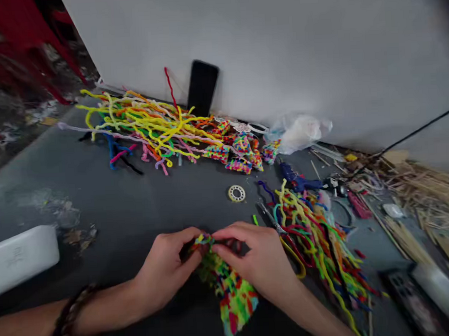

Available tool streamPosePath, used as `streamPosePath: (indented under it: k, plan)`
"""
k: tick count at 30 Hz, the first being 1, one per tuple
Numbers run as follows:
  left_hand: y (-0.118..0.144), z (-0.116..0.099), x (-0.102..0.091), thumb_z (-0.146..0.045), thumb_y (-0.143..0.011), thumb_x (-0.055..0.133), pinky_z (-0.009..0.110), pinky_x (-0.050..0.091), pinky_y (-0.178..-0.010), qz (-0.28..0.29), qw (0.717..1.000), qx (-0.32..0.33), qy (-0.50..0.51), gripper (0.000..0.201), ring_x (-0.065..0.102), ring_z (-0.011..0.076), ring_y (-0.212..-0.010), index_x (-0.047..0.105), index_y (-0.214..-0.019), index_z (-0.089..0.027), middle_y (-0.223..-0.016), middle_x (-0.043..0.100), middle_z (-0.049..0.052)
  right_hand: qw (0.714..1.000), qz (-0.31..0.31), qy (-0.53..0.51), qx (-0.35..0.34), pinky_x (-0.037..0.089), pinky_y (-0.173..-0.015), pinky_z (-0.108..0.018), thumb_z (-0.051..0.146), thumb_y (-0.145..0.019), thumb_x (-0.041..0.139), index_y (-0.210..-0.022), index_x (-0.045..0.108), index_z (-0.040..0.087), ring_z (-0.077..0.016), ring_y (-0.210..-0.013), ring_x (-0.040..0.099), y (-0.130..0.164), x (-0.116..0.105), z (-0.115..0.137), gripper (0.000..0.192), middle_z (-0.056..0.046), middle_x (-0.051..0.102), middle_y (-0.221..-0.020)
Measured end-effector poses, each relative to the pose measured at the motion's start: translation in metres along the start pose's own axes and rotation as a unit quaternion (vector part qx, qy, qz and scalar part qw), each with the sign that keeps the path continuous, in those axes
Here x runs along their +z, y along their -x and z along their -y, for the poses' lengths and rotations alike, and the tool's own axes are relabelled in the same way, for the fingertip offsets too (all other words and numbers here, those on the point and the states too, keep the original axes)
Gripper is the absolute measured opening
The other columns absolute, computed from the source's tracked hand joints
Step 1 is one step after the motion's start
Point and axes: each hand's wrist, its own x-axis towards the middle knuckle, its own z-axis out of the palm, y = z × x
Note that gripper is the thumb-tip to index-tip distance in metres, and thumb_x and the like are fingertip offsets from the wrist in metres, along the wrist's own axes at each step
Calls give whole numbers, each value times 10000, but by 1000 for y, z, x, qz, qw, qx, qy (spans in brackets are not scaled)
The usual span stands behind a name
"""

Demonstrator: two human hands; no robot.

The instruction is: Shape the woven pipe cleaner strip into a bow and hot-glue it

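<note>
Rainbow woven pipe-cleaner piece (233, 293) is pinched at its top by the left hand (165, 271) and right hand (257, 261), fingers closed tight. A clear plastic bag (301, 131) holds something white.

Can't read any text here, even the faint mark on my white box (20, 259) is too blurry.

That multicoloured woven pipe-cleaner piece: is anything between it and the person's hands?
Nothing visible stands between them. Both the left hand and the right hand already pinch the top edge of the multicoloured woven pipe-cleaner piece. The loose bundle of coloured pipe cleaners lies off to the right, beside the right hand.
</note>
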Motion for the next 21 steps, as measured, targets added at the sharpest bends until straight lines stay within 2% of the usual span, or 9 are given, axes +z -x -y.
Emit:
streamPosePath:
  k: [5, 10, 14, 17, 21]
  plan:
    - [1, 1, -3, -424, -991, 532, 217, 397, -600, 0, 999, -16, 45, 318, 512, 130, -664, 726, -948, -176, -748, 655, -12, 999, -34, 8, -24, 510, -693, -185, 125, -818, 827, -886, 795, 245, -93, -705, 721, 1, 3, 2, 142, 67, 773, -788]
    - [1, 0, -1, -356, -971, 547, 214, 423, -638, -7, 998, -8, 68, 268, 529, 135, -705, 742, -954, -173, -778, 673, -8, 990, -55, 6, -129, 532, -805, -194, 125, -883, 773, -966, 797, 225, -101, -818, 732, 3, 6, -4, 132, 41, 800, -913]
    - [0, 2, 0, -290, -924, 564, 200, 387, -592, -19, 997, -11, 73, 215, 476, 119, -667, 728, -867, -162, -714, 609, -25, 974, -50, 74, -206, 531, -781, -219, 90, -936, 693, -1095, 791, 236, -111, -837, 696, 5, 7, -10, 237, 27, 790, -1005]
    - [0, 1, 0, -250, -897, 578, 188, 387, -581, -21, 996, -11, 87, 183, 483, 111, -658, 718, -818, -162, -699, 605, -33, 966, -45, 115, -227, 524, -748, -233, 84, -945, 673, -1138, 780, 253, -120, -838, 683, 6, 6, -13, 278, 20, 776, -1030]
    - [2, -1, 0, -223, -874, 612, 185, 433, -608, -16, 995, 2, 95, 146, 549, 118, -684, 745, -886, -164, -746, 674, -25, 964, -58, 113, -233, 522, -745, -232, 101, -958, 663, -1115, 778, 248, -116, -832, 684, 6, 5, -13, 244, 13, 773, -1019]
